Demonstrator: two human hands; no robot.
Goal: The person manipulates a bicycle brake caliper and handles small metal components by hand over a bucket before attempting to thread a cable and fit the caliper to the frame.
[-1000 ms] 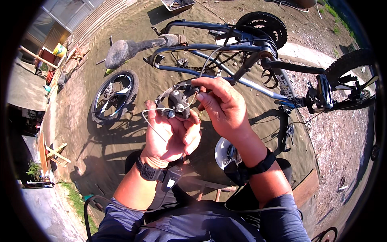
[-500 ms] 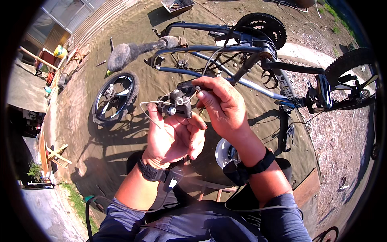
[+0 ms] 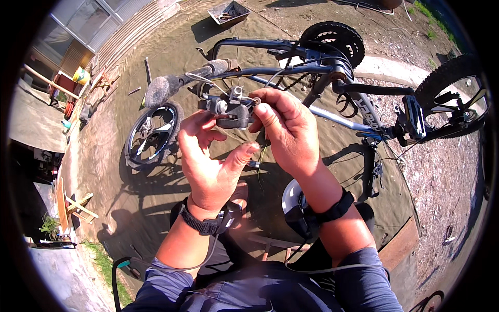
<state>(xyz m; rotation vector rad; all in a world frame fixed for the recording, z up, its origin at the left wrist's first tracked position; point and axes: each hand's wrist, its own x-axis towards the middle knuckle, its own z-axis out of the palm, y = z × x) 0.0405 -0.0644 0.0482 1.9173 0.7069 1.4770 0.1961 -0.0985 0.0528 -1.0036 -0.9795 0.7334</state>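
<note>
Between my hands, above the mat, is a small black bicycle part [image 3: 236, 117] with silver bolts, looking like a brake caliper. My right hand [image 3: 292, 132] pinches it at its right end between thumb and fingers. A thin bare cable [image 3: 200, 78] loops out from its upper left side. My left hand [image 3: 209, 164] is just below it with fingers spread and thumb apart; its fingertips lie close to the part's left underside, and I cannot tell whether they touch. A dark cable housing runs from the right hand's fingertips toward the bicycle frame [image 3: 332, 122].
The bicycle lies behind, its saddle [image 3: 158, 92] pointing left and its tyred wheel [image 3: 423, 91] at right. A detached wheel [image 3: 152, 136] rests on the mat [image 3: 156, 192] at left. Farther back stands a metal tray [image 3: 228, 14]. A wooden board [image 3: 399, 244] lies at lower right.
The caliper-like part has tilted and risen slightly, its cable loop swinging upward. My left hand has turned, and its thumb has come away from the part. The right hand keeps its pinch.
</note>
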